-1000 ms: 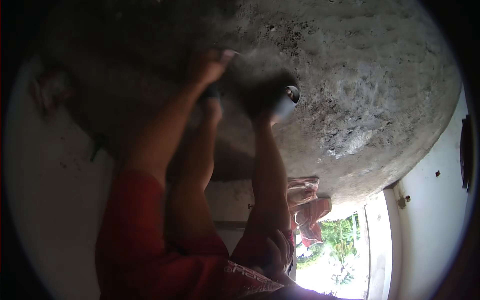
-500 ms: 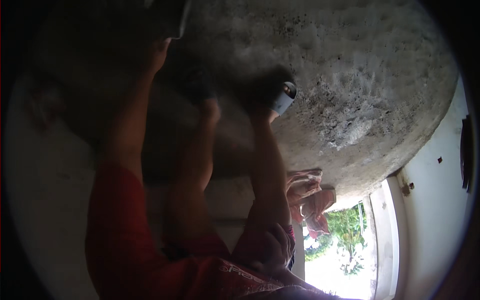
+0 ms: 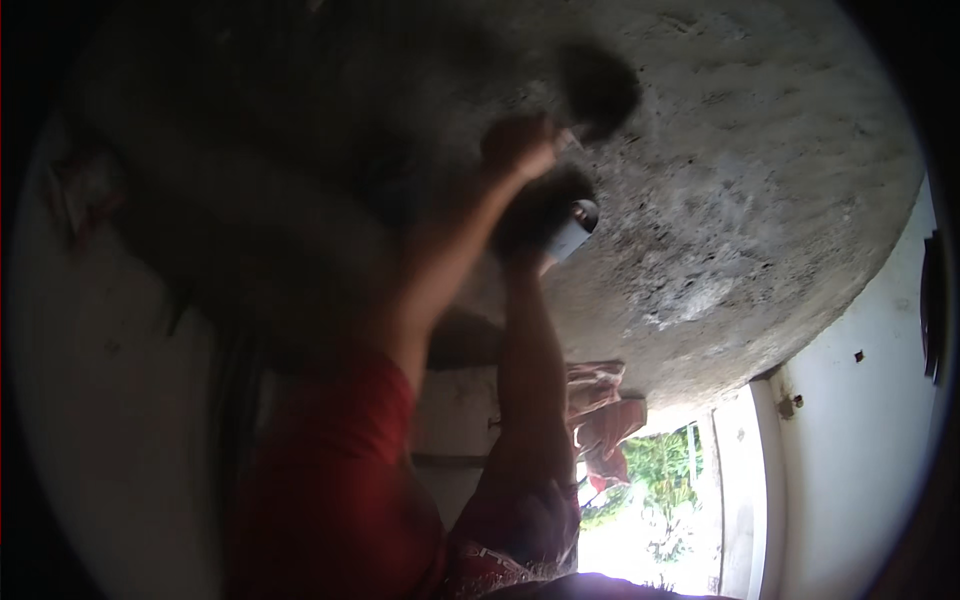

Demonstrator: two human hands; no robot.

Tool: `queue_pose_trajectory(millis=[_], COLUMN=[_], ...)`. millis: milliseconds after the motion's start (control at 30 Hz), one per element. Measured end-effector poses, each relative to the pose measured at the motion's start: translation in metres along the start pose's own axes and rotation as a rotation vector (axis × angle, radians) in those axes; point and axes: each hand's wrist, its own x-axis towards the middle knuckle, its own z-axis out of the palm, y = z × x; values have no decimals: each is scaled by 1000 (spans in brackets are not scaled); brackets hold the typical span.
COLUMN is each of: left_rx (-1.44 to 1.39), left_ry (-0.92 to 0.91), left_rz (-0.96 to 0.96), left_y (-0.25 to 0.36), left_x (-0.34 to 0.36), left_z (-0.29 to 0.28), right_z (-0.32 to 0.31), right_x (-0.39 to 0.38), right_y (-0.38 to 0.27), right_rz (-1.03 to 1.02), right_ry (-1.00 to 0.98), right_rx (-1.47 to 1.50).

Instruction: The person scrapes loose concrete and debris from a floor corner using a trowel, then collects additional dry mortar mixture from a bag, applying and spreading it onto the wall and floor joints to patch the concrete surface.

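My left hand (image 3: pixel 520 148), at the end of a red-sleeved arm, reaches across over the rough grey floor (image 3: pixel 720 200). It is blurred but looks closed, with a small pale edge showing beside the fingers. What it holds is too dark and smeared to name. Past the hand lies a dark round patch, perhaps a shadow. Just below the hand is my right foot in a light grey slide sandal (image 3: pixel 571 236). The other foot is lost in shade. My right hand (image 3: pixel 550 512) rests dimly on my right thigh, its fingers laid over the shorts.
Reddish cloths (image 3: pixel 606 425) hang beside a bright doorway (image 3: pixel 735 490) with greenery outside, at the lower right. A pale wall (image 3: pixel 850 440) runs along the right side. Another reddish cloth-like thing (image 3: pixel 85 195) is at the far left in dim light.
My left hand has swept from the upper left to the right, in front of my feet, and the red sleeve moved with it. My right hand stays on the thigh.
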Motion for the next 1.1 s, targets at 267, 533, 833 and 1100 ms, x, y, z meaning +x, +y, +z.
queue_pose_trajectory(millis=[267, 533, 833, 1100], left_rx=[177, 126, -110, -213], left_ry=[729, 144, 364, 529], left_rz=[-117, 85, -104, -335], left_y=[-271, -154, -354, -246], left_x=[-33, -117, -111, -198], left_z=[-224, -104, -237, -284], right_z=[-3, -9, -8, -80], right_x=[10, 24, 33, 64], right_y=[-18, -47, -73, -184], right_rz=[-25, 7, -21, -220], right_ry=[31, -40, -32, -115], right_rx=[-12, -23, -63, -151])
